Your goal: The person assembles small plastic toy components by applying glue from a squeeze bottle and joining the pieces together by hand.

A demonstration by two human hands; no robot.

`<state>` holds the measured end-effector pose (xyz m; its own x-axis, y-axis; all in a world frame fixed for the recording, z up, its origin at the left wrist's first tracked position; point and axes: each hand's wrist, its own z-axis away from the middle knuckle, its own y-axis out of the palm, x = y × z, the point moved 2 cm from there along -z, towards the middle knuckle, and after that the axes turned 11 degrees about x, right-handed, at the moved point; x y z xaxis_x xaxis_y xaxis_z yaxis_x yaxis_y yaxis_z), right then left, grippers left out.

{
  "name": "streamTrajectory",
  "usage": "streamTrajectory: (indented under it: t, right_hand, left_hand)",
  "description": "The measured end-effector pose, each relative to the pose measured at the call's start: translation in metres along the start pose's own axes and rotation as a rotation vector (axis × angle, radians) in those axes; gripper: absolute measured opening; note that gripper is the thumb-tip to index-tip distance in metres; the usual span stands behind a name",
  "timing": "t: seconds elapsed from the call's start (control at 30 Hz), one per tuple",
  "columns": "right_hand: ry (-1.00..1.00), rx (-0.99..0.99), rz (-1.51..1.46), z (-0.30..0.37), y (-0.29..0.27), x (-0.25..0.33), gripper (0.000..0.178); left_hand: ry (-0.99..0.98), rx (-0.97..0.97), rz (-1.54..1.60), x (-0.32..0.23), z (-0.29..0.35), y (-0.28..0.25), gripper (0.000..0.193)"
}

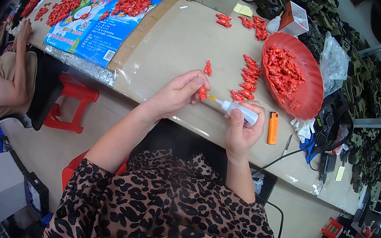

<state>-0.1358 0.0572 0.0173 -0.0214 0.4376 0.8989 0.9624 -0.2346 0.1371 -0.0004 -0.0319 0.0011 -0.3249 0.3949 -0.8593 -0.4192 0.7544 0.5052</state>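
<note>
Between the thumb and fingers of my left hand (178, 92) is a small red figurine (203, 92). My right hand (246, 127) is wrapped round a white squeeze glue bottle (240, 112), tilted so its thin yellowish nozzle points at the figurine; whether they touch I cannot tell. Just beyond my left fingertips another red figurine (208, 68) lies alone on the table. A column of red figurines (249, 76) runs beyond my right hand, beside a red scalloped bowl (316, 94) holding many more.
An orange lighter (272, 128) and a thin-bladed knife (287, 144) lie right of my right hand. At the far left, red pieces cover a blue printed sheet (90, 40). A clear plastic bag (334, 60) sits behind the bowl. A co-worker (7, 77) sits at left near a red stool (73, 100).
</note>
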Motion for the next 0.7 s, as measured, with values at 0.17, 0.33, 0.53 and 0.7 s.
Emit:
streamTrajectory:
  t: [0.17, 0.33, 0.53, 0.7]
  right_hand:
    - [0.004, -0.064, -0.057, -0.0015, -0.0001, -0.0003, 0.019]
    - [-0.033, -0.055, -0.013, -0.0017, -0.002, -0.0005, 0.019]
    - [-0.044, -0.052, 0.072, -0.0002, -0.0033, 0.0011, 0.021]
    - [-0.067, -0.015, 0.208, 0.0015, -0.0014, 0.001, 0.023]
  left_hand:
    - [0.032, -0.004, -0.003, 0.0028, -0.0005, -0.0012, 0.017]
    - [0.074, -0.016, 0.029, 0.0011, 0.0012, -0.0026, 0.013]
    - [0.065, -0.015, -0.016, 0.0004, -0.0002, -0.0007, 0.011]
    - [0.062, -0.045, -0.046, 0.0, 0.0019, -0.0016, 0.01]
